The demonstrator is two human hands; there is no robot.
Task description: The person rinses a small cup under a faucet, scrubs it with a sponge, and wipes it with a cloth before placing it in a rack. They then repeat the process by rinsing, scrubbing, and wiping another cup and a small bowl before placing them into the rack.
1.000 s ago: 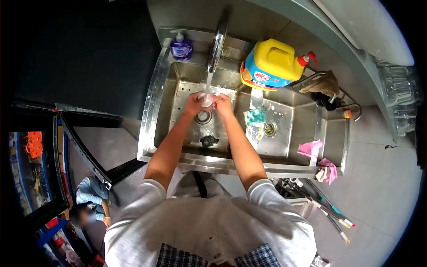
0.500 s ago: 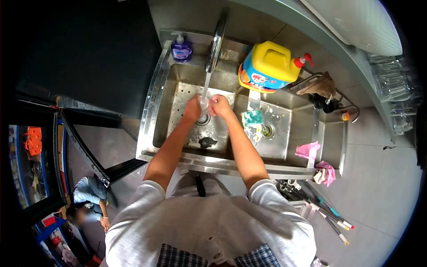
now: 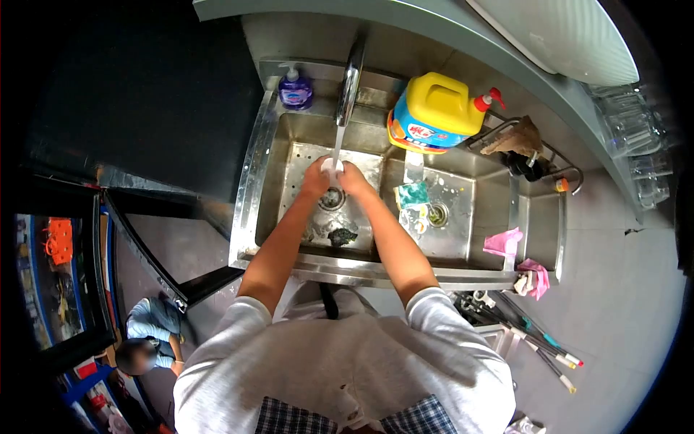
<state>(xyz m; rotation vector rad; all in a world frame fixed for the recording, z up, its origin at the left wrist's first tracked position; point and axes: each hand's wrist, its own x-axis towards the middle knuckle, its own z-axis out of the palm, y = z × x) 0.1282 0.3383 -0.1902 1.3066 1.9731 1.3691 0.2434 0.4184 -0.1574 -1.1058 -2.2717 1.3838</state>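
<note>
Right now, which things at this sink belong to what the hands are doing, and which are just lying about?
In use: left hand, right hand, small pale item between them, water stream, faucet, left basin.
Lying about: purple soap bottle, yellow jug, teal cloth, pink cloths, dark clump.

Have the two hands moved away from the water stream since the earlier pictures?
No. The left hand and right hand stay together under the stream from the faucet, just beyond the left basin's drain.

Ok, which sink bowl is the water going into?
The left bowl, where the left hand and right hand meet under the tap; the right bowl has a teal cloth.
</note>
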